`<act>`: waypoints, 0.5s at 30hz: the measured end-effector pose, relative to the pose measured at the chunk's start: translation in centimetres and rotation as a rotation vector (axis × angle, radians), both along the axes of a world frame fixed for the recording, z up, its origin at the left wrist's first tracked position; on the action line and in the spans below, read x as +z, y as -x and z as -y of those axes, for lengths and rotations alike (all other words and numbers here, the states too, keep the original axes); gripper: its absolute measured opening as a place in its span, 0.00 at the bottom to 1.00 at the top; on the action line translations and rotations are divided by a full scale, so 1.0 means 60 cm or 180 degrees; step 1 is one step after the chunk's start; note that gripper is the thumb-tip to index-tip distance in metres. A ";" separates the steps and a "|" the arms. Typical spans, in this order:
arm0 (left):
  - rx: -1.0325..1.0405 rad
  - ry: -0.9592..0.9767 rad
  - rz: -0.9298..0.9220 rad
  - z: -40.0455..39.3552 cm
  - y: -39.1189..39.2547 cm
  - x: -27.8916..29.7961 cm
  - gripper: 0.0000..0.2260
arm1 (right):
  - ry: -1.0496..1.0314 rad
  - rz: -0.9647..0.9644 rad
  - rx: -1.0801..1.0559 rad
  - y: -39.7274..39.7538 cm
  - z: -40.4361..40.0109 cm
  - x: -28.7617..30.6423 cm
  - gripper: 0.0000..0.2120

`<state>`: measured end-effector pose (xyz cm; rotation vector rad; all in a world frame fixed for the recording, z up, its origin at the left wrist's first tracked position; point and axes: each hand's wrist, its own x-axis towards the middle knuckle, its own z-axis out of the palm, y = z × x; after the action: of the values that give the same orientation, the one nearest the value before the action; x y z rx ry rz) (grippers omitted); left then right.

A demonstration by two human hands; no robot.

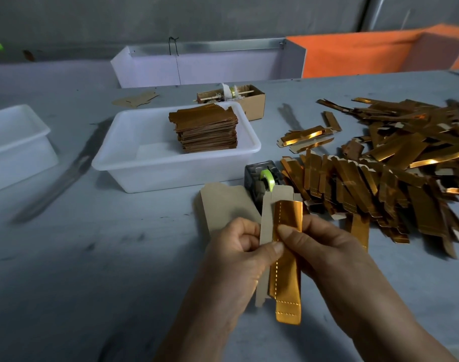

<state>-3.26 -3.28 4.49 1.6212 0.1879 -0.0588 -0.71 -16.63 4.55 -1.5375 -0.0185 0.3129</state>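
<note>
At the far left a white tub sits on the grey worktop, cut off by the edge of the view. Right of it, a second white tray holds a neat stack of gold blanks against its far right corner. Behind that tray stands a small cardboard box with a spool and sticks in it, and a flat brown card scrap lies further left.

Nearer to us, a plain brown card piece lies flat just beside a dark tape dispenser with a green roll.

Our left grip pinches the gold carton blank. The thumb presses on the gold face and the fingers curl behind its brown left flap. We hold the blank above the worktop in front of the dispenser. It runs lengthwise away from us, with its shiny side and dotted crease lines facing up. Our right grip pinches the same blank from the other side, thumb tip on the gold face close to the left thumb and fingers tucked behind.

To the right, a loose heap of gold blanks spreads across the worktop. A few strays lie apart on its left side.
</note>
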 end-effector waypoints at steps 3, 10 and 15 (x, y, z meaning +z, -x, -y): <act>0.0133 -0.0052 -0.0003 0.000 0.001 -0.002 0.02 | -0.0073 -0.0016 -0.0049 -0.002 -0.003 -0.004 0.12; 0.0664 -0.0387 0.0209 0.004 -0.002 -0.010 0.04 | -0.0152 -0.0197 -0.0049 -0.006 -0.002 -0.008 0.13; 0.0827 -0.0532 0.0386 0.008 0.000 -0.015 0.05 | -0.0198 -0.0194 -0.0150 -0.009 -0.004 -0.010 0.12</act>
<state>-3.28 -3.78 3.62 1.7478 0.3149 0.2601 -0.19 -16.39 3.93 -1.4638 0.0554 0.3187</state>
